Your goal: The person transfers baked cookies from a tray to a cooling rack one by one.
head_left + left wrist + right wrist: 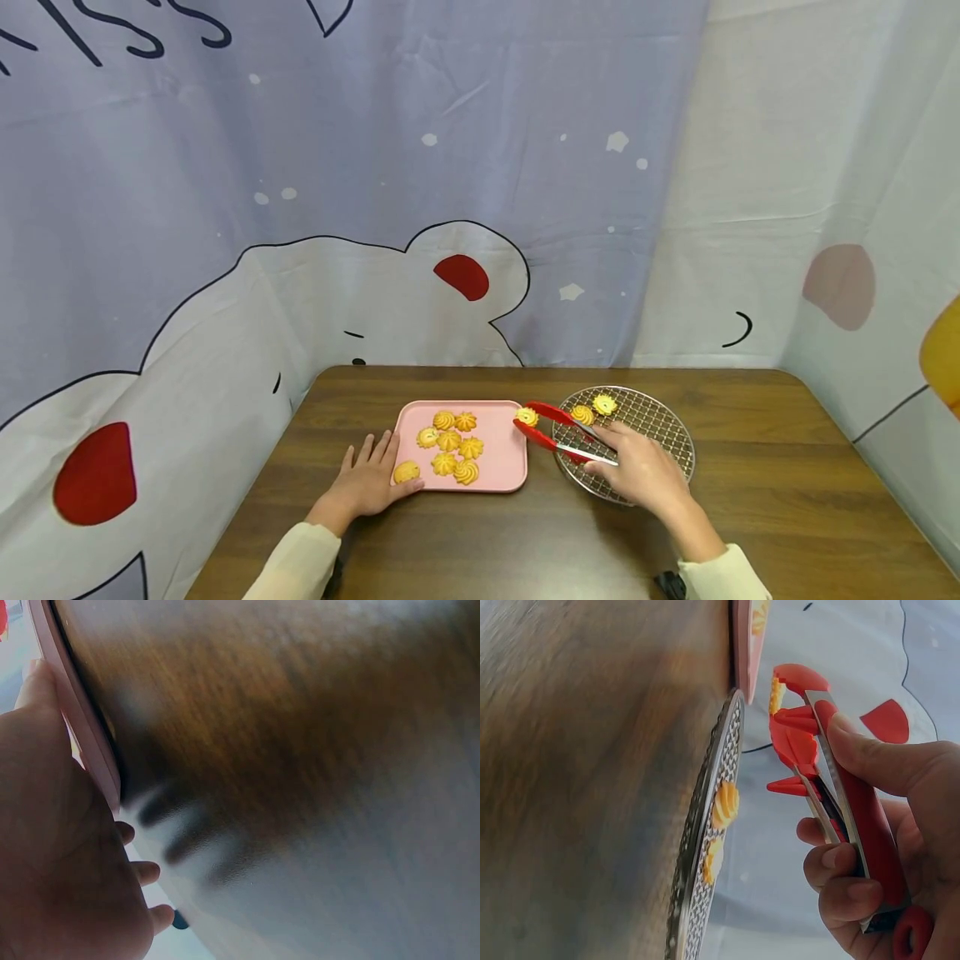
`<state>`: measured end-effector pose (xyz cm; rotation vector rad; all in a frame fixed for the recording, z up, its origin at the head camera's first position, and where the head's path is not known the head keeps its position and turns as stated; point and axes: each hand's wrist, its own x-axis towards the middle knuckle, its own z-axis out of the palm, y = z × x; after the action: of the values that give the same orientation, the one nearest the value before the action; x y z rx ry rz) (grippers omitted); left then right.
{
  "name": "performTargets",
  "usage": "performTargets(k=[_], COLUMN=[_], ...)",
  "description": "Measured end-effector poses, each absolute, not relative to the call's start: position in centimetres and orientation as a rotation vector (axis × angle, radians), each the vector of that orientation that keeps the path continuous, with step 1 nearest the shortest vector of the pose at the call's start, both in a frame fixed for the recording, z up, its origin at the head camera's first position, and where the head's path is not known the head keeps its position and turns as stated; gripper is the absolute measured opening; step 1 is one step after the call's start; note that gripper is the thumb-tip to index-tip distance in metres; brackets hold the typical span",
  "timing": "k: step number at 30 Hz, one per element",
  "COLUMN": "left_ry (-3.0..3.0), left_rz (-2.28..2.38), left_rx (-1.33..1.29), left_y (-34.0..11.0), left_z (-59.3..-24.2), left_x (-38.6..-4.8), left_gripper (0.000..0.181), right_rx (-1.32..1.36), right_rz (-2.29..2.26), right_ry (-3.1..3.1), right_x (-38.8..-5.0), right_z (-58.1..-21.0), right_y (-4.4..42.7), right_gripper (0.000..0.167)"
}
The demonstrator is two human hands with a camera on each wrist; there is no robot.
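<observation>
A person's right hand (647, 469) grips red-tipped tongs (553, 412) holding a cookie (527, 417), likely for cleanliness, at the pink tray's (502, 467) right rim toward the worktop's (757, 475) far edge; the spread left hand (366, 485) seemingly steadies the tray.

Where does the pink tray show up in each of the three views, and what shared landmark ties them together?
Head: the pink tray sits below centre, slightly left, beside the round wire rack.
Left wrist: only its rim shows clearly, slanting down the upper left by the left hand.
Right wrist: edge-on at the top, right of centre, partly cut off.
Shared landmark: the wooden table.
</observation>
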<state>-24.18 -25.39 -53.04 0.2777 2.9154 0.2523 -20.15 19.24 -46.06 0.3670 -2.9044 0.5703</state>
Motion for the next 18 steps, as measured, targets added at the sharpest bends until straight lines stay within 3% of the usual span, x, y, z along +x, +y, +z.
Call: performTargets(k=[18], left_ry=[2.887], left_rz=[0.273], left_rx=[0.273], left_y=[-25.1], left_z=[-52.1], left_x=[-23.7], left_gripper=[0.111], right_rx=[0.312], right_rz=[0.564], right_ry=[-2.857], right_x=[-19.3], right_z=[-45.7], right_y=[22.7], right_gripper=[0.064])
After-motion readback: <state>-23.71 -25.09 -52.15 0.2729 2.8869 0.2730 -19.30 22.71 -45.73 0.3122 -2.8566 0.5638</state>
